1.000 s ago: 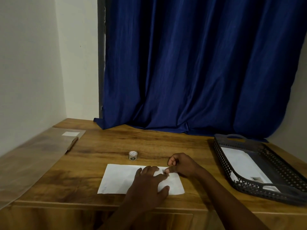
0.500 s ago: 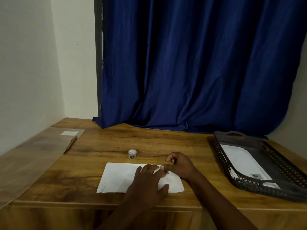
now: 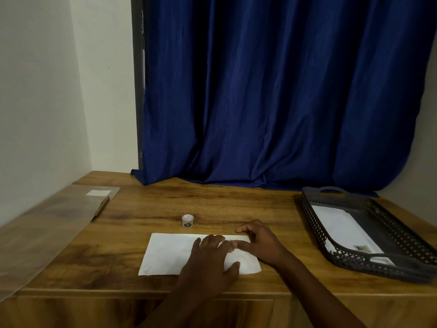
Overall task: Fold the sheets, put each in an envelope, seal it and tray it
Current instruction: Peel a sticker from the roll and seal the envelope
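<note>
Your left hand (image 3: pixel 210 259) lay flat, fingers straight, pressing the white envelope (image 3: pixel 170 254) at the table's (image 3: pixel 236 204) near edge. Your right hand (image 3: pixel 260 242) pressed its thumb there, fingers loosely curled, holding nothing. The tray (image 3: pixel 314 223) sat far right.

Wooden table (image 3: pixel 212 204) carries envelope (image 3: pixel 170 254), sticker roll (image 3: pixel 188 220), tray (image 3: pixel 314 223).

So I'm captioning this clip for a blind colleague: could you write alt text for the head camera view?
Two hands work on a white envelope lying flat on a wooden desk: the left hand presses it down while the right hand touches its far edge with a fingertip. A small sticker roll stands just beyond, and a dark tray holding envelopes sits to the right.
</note>
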Motion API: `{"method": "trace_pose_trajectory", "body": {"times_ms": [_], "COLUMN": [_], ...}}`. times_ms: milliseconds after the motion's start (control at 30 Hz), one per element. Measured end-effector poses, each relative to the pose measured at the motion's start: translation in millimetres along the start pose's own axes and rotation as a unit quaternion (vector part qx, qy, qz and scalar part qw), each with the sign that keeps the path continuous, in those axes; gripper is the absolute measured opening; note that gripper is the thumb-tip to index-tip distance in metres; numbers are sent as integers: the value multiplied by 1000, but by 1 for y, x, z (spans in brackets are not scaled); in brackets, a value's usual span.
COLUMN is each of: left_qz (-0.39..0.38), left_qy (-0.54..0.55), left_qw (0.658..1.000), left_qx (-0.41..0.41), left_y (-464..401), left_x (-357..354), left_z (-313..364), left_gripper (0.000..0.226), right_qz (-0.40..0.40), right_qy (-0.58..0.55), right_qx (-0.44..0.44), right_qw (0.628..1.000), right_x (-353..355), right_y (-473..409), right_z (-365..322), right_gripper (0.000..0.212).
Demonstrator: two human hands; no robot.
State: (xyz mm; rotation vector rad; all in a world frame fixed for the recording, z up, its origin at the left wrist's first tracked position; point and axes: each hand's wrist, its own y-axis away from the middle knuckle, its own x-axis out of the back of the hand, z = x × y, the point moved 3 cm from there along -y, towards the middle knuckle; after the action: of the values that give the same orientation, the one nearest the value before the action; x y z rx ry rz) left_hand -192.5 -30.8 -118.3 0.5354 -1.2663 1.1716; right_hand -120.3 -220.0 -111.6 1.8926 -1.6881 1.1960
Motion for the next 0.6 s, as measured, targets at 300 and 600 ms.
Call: {"method": "trace_pose_trajectory", "body": {"times_ms": [300,600], "left_qz": [30,46], "left_qy": [14,81], "left_qw": [999,994], "left_qx": [9,49], "left_y": [2,4], "left_x": [2,6], "left_z": [2,2], "left_gripper": [54,99], "right_qz": [-56,-111], "right_qy": [-77,-99], "right_qx": [-34,-69], "right_qw": [995,986], "right_x": [9,9], "right_y": [8,-24], "right_z": [2,-30], "right_gripper": [47,17]}}
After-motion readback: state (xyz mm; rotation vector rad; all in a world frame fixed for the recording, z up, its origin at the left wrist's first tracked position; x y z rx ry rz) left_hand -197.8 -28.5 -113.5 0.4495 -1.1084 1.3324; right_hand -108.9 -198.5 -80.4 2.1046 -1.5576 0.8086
